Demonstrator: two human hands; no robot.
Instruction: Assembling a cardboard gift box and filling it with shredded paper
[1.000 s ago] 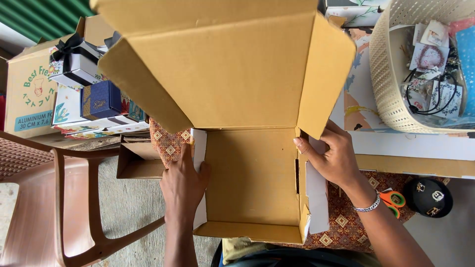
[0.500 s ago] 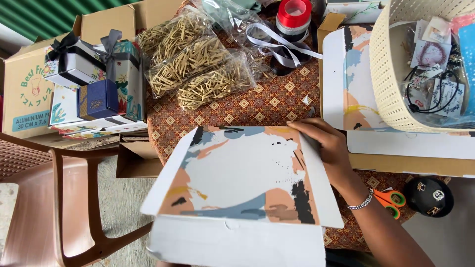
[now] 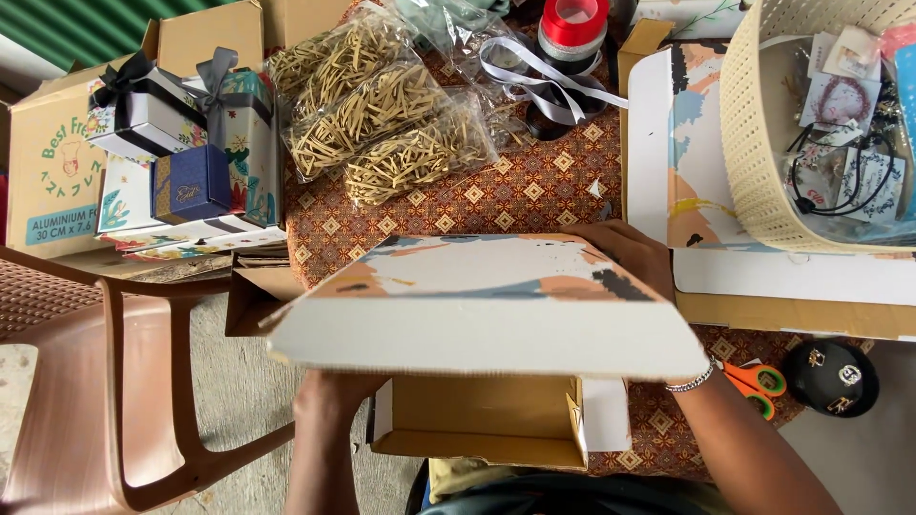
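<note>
You are folding a cardboard box (image 3: 487,315) into shape at the lower middle of the frame, over the patterned desk (image 3: 534,191). Your right hand (image 3: 625,253) grips the far right edge of the printed lid, fingers clamped on it. Your left hand (image 3: 334,391) sits under the lid at the near left; I cannot tell its grip. The lid's long axis runs left to right, its printed face tilted up and away from you, the brown tray open beneath. Next, I judge, the lid needs lowering squarely over the tray
</note>
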